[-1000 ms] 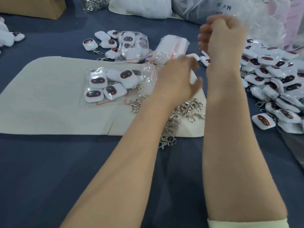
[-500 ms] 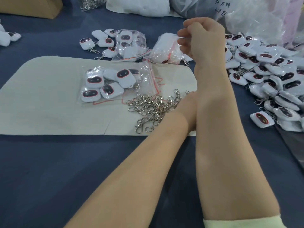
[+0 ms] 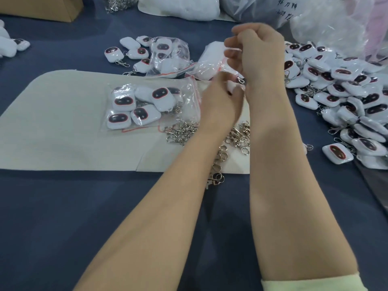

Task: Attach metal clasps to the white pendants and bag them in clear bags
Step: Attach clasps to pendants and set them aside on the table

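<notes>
Upper centre of the frame: the left hand (image 3: 220, 97) is pinching a white pendant (image 3: 232, 87), its clasp (image 3: 241, 80) dangling. The right hand (image 3: 258, 53) is curling just above; I cannot tell what it holds. The pendant is probably light and slick, so gripping its edges seems best.

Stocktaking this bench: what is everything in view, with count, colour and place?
table: one, dark blue
mat: one, beige, on the table
filled bags: three, clear, one on the mat, two behind it
loose pendants: dozens, white, heaped at right; few behind the mat
metal clasps: one pile, silver, on the mat's right part
cardboard box: one, brown, far left
plastic sacks: several, clear or white, far edge
left hand: one, over the mat, grip hidden
right hand: one, raised, fingers curled
</notes>
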